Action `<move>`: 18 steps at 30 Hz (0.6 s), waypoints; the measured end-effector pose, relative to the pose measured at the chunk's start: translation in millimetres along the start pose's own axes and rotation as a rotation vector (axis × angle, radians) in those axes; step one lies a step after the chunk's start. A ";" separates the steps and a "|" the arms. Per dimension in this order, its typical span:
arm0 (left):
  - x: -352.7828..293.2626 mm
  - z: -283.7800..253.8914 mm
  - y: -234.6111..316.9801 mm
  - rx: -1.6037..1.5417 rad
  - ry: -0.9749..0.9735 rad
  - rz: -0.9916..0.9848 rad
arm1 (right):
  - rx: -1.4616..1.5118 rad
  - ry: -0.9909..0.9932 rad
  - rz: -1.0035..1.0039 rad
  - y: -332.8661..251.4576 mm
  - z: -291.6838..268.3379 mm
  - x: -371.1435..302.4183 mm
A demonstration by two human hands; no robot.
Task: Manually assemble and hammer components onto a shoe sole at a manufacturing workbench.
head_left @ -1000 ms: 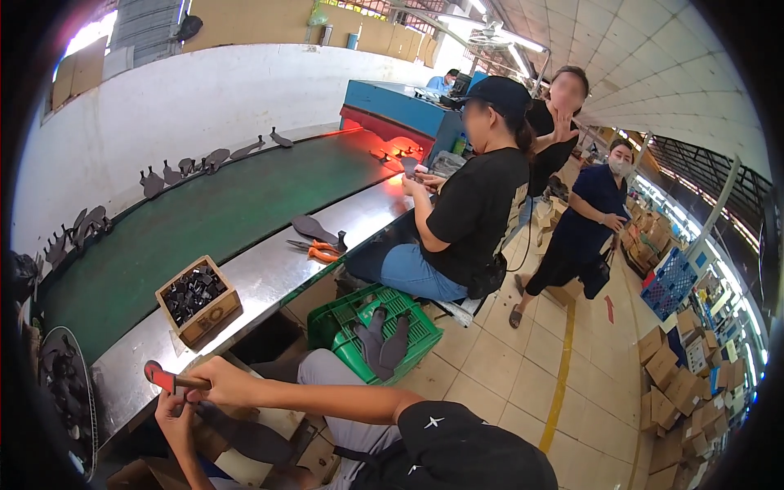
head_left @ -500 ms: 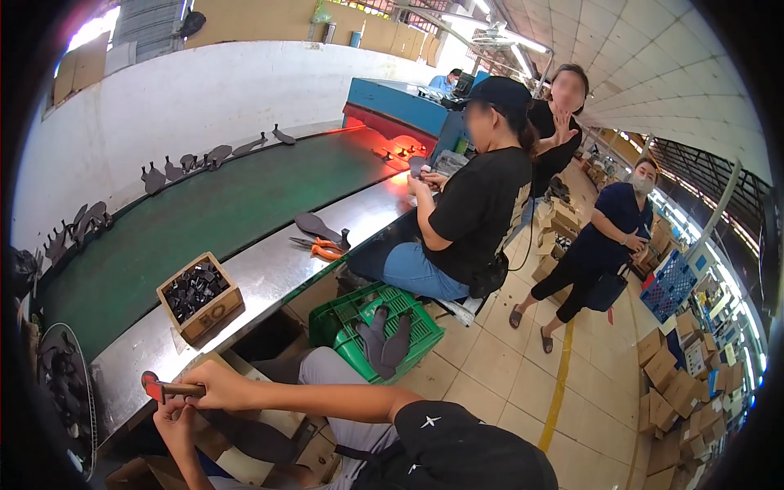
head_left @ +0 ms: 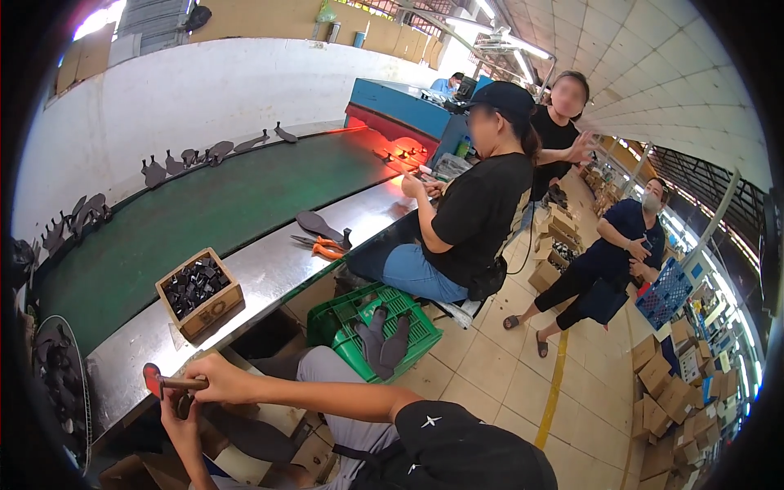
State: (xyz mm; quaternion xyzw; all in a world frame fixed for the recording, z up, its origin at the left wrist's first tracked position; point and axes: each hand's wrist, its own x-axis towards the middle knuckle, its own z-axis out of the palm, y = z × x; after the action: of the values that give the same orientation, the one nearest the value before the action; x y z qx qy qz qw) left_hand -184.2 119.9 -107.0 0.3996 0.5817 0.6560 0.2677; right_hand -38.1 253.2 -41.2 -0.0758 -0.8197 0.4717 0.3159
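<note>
Right, beside the metal worktop, the right forearm reaches across nearly level, elbow out to the side. Beneath it slants a dark shoe sole, its narrow end running up toward the hands. Right hand, knuckles up, and that grip is wrapped firmly round the wooden handle of a red-headed hammer, head pointing left! Left hand just underneath, forearm angled up, fingers bent close to the handle; how far that grip is closed, I can't tell.
</note>
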 end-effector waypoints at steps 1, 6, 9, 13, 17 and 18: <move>-0.8 4.3 4.3 0.132 0.032 0.024 | 0.001 -0.001 0.002 2.3 -1.4 0.8; -16.9 -26.3 4.2 0.496 0.111 0.179 | 0.098 -0.039 -0.063 12.3 25.1 8.9; 0.5 16.6 29.3 0.531 0.070 0.254 | 0.038 -0.086 0.034 -1.0 -14.6 2.1; 6.1 7.7 26.7 0.463 0.052 0.314 | 0.000 -0.133 0.143 -5.4 -19.1 8.0; -3.6 -3.8 25.2 0.439 0.062 0.262 | 0.036 -0.179 0.268 -3.5 -3.0 8.3; -4.5 -4.7 26.1 0.442 0.066 0.261 | 0.039 -0.182 0.266 -4.3 -1.7 9.3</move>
State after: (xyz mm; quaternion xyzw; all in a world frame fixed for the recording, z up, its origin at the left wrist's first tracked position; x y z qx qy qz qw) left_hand -182.8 109.0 -82.5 0.4986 0.6627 0.5546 0.0678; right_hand -43.7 256.0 -32.9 -0.1343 -0.8184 0.5301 0.1766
